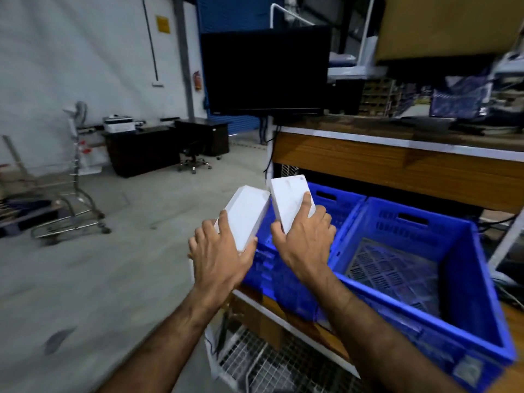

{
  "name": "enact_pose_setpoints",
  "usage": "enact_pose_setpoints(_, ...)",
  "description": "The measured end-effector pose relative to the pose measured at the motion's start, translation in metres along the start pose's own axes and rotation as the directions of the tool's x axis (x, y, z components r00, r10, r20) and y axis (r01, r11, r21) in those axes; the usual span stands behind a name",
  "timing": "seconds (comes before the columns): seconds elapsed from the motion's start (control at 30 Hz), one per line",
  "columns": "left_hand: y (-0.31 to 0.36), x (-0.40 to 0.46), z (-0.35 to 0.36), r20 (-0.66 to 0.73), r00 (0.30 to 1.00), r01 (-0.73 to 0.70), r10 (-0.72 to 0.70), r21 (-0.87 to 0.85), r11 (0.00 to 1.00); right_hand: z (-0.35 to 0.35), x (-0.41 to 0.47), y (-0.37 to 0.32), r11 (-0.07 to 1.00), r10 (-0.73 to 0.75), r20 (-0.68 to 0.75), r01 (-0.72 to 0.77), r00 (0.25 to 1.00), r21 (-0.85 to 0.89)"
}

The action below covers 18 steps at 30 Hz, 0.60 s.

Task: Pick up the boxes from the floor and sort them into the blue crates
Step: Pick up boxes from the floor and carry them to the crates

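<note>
A wooden shelf (pixel 397 165) with white edging carries two blue crates (pixel 482 293) side by side on its lower board. The right crate shows a bare grid bottom; the left crate (pixel 337 205) is partly hidden. Below the board lies a wire mesh rack (pixel 255 361). The grey concrete floor (pixel 113 279) carries a metal trolley (pixel 71 211), dark desks (pixel 141 148) and an office chair (pixel 194 158).

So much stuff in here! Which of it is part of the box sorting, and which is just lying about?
Part of the job: left hand gripping a white box; right hand gripping a second white box; near blue crate; far blue crate.

Just lying about: monitor, trolley, office chair, desk.
</note>
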<state>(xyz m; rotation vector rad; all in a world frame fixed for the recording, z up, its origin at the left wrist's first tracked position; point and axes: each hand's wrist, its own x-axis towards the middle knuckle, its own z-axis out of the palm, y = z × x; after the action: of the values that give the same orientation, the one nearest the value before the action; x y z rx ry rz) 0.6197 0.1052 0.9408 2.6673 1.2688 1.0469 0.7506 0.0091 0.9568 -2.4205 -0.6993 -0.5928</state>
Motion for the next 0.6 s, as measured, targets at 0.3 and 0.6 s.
enact_pose_setpoints(0.3,0.056,0.092,0.095,0.143,0.976,-0.167,0.164,0.005,0.986,0.069,0.059,0.035,0.962,0.273,0.145,-0.265,0.951,-0.070)
enact_pose_setpoints(0.6,0.058,0.152,0.221,0.638,0.745,-0.309,0.197,0.069,0.949,0.165,0.110,0.051,0.845,0.529,0.454,-0.396,0.717,-0.359)
